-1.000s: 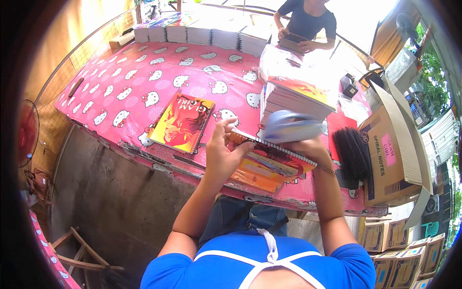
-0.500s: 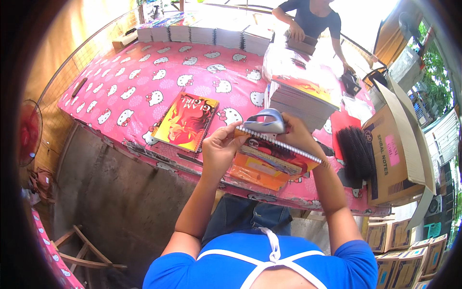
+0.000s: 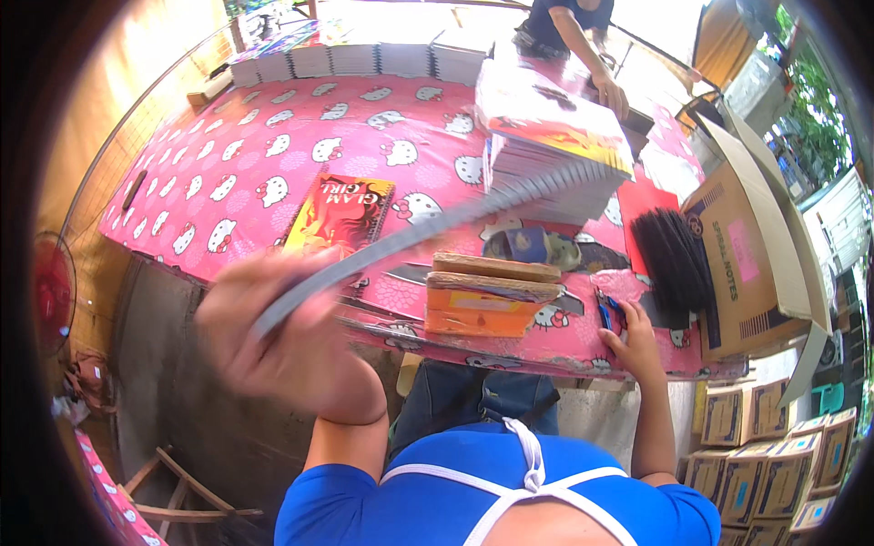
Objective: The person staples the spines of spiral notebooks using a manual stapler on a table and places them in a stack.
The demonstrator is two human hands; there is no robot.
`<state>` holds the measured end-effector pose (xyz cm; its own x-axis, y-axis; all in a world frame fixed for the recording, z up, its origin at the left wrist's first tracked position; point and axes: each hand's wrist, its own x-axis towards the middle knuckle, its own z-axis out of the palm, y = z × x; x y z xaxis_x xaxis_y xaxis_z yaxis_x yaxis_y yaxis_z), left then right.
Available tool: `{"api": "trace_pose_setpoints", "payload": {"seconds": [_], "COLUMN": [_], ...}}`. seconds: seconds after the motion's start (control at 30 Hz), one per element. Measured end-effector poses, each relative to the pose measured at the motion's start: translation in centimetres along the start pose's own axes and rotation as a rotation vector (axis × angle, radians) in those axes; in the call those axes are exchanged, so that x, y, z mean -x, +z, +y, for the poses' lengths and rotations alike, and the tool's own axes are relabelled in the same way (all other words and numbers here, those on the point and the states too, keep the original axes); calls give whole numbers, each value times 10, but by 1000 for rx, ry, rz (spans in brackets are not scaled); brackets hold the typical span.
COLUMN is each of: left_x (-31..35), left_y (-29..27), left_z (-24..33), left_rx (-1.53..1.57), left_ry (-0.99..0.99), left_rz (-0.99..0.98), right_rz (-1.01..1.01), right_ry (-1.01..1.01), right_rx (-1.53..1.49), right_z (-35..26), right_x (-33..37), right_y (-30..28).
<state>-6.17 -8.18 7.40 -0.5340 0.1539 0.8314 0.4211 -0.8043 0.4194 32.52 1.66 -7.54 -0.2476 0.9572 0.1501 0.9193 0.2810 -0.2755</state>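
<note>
- Your left hand (image 3: 278, 332) is raised and blurred, its fingers bent in a grip.
- Your left arm (image 3: 350, 441) is bent sharply at the elbow.
- Your right hand (image 3: 630, 335) is low, fingers pointing forward, thumb set apart from them.
- Your right forearm (image 3: 659, 414) reaches forward.
- Your two hands are well apart.

Bright daylight (image 3: 660, 36) comes from behind the pink-covered table (image 3: 214, 150), with yellowish wall (image 3: 123, 100) and dark floor (image 3: 182, 382) at left.
</note>
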Motion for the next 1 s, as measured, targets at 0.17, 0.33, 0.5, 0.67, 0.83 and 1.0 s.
{"api": "trace_pose_setpoints", "payload": {"seconds": [0.17,0.33,0.5,0.67,0.83,1.0], "left_x": [29,94,94,101,103,101], "left_y": [6,23,17,21,27,26], "left_z": [2,-34,-45,-42,-45,-42], "left_rx": [-169,-201,-236,-145,-163,-197], "left_ry": [-23,-207,-128,-154,-111,-89], "left_rz": [-551,-611,-589,-581,-602,-632], "right_rz": [87,180,207,221,107,163], "right_ry": [-12,-33,-302,-150,38,-457], "right_rx": [154,-269,-540,-438,-736,-695], "right_z": [-2,-27,-119,-100,-82,-136], "right_x": [23,9,18,14,17,13], "right_y": [14,9,-43,-29,-25,-54]}}
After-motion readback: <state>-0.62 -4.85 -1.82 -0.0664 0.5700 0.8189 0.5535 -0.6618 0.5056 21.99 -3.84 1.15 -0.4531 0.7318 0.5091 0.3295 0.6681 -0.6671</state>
